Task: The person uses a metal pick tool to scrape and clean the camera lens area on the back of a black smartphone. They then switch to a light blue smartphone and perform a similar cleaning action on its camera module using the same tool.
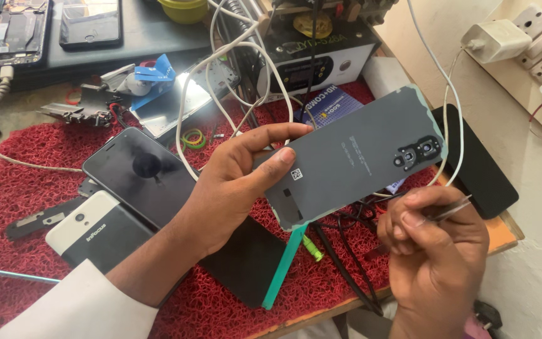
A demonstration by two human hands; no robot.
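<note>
My left hand (233, 188) holds up a grey phone back cover (352, 157) by its left end, inner side toward me. A camera cut-out with black lens frames sits near the cover's right end. My right hand (431, 245) is lower right of the cover, fingers closed on thin metal tweezers (450, 210) whose tip points up toward the cover's right end without touching it. A white sleeve covers my left forearm.
A red mesh mat (32, 251) covers the bench. On it lie a black phone (139, 176), a white-and-black phone (95, 235), a dark panel under my left wrist, white cables (221, 56), a black slab (478, 169) at right, and a white box-shaped device (321, 59) behind. A charger (494, 39) is plugged into the wall.
</note>
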